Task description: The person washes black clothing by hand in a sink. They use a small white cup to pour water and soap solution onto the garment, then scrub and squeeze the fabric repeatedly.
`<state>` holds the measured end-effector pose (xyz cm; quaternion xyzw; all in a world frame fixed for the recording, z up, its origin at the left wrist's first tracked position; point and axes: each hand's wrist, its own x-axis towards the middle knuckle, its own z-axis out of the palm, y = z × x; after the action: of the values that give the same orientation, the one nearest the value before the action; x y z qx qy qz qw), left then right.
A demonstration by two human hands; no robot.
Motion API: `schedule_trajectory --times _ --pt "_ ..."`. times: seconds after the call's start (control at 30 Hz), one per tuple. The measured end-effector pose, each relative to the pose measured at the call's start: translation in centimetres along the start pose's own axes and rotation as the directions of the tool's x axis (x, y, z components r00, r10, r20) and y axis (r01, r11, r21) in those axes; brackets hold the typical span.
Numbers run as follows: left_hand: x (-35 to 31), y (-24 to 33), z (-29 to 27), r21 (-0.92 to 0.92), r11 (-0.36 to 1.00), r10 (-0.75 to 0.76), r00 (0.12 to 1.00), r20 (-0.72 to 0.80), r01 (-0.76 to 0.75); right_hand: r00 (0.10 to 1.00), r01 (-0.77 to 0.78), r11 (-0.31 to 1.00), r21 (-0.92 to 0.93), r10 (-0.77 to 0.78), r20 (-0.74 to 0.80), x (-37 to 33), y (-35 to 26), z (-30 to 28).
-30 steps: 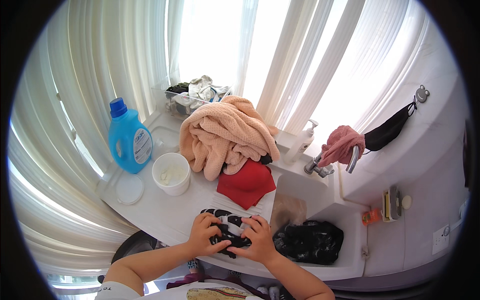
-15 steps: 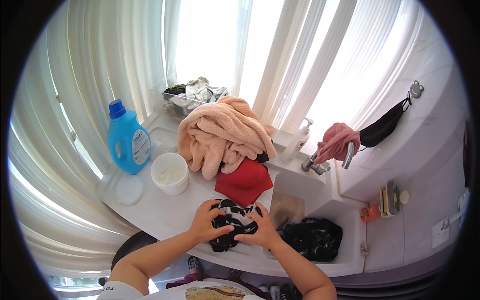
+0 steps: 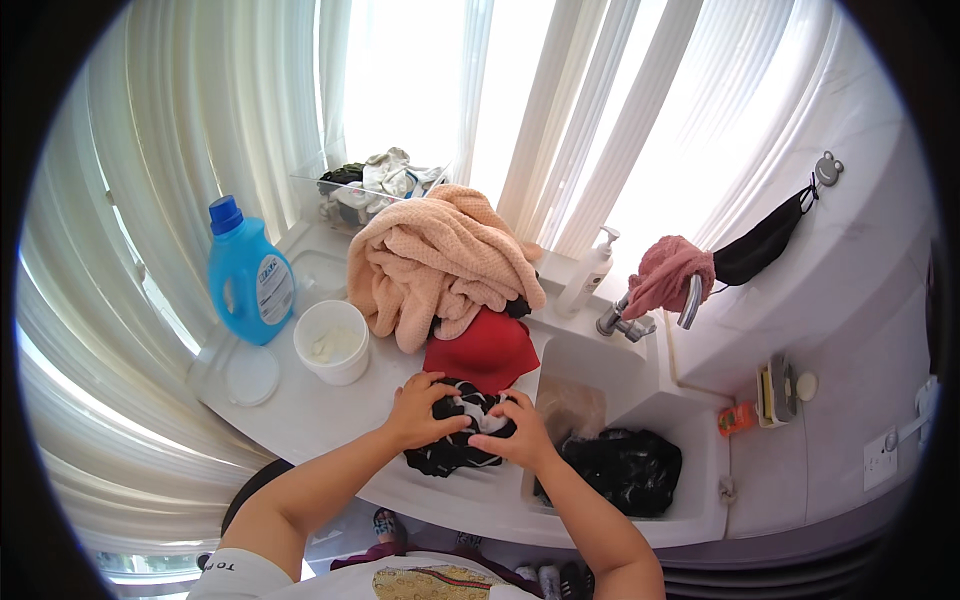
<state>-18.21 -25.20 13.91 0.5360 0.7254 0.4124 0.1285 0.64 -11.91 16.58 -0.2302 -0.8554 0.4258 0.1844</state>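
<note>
A crumpled black-and-white patterned cloth lies on the white counter near its front edge. My left hand grips it from the left and my right hand from the right, fingers curled over its top and thumbs facing inward. A whitish patch shows between the thumbs. Just beyond the cloth rests a red garment, partly under a bunched peach waffle-knit blanket. A black wet-looking garment sits in the sink to the right of my right hand.
To the left stand a white tub, its lid and a blue detergent bottle. Behind the blanket is a clear bin of clothes. A pump bottle stands near the faucet, which has a pink cloth over it.
Both hands keep hold of the patterned cloth, which is bunched differently and spreads a little further left. The whole view has shifted slightly.
</note>
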Motion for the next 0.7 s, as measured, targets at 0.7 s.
schedule_trajectory --times 0.7 --pt "-8.2 3.2 0.6 0.115 0.930 0.363 0.921 -0.143 -0.348 0.856 0.418 0.774 -0.475 -0.511 -0.080 -8.2 -0.7 4.0"
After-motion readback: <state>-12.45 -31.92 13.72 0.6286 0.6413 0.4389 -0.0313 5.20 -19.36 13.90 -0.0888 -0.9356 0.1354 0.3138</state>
